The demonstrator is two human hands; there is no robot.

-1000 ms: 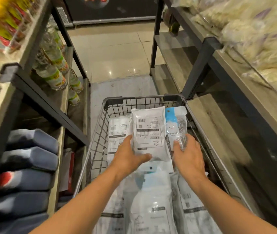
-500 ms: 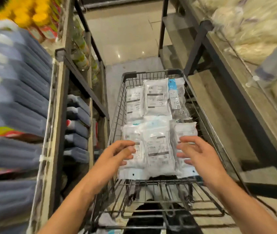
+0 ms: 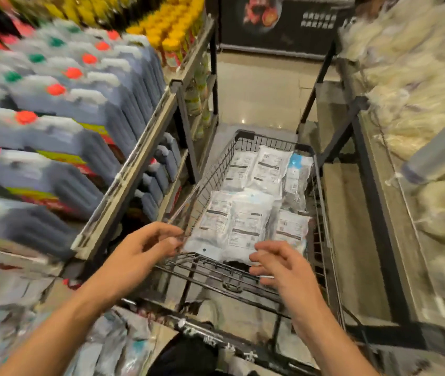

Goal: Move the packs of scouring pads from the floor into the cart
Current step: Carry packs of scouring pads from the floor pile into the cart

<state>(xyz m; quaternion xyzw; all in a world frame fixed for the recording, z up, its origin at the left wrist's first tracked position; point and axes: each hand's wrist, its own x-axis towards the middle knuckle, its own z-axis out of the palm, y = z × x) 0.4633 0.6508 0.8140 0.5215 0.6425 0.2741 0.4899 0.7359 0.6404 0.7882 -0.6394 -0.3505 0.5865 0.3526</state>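
A black wire cart (image 3: 243, 138) stands in the aisle in front of me. Several white packs of scouring pads (image 3: 245, 223) lie flat in its basket, with a blue-topped pack (image 3: 296, 177) at the far right. My left hand (image 3: 145, 248) hovers at the cart's near left corner with fingers loosely curled, holding nothing. My right hand (image 3: 283, 267) hangs over the cart's near end, fingers relaxed and empty. More blurred packs (image 3: 118, 346) lie on the floor at the lower left.
A shelf rack (image 3: 134, 169) on the left carries grey jugs with red and green caps (image 3: 53, 109) and yellow-capped bottles (image 3: 172, 25). The right-hand rack (image 3: 370, 185) holds pale bagged goods (image 3: 416, 77). Tiled floor (image 3: 259, 93) lies beyond the cart.
Both hands have left the packs in the cart and drawn back to its near end. The view has pulled back and up, so the cart sits farther away.
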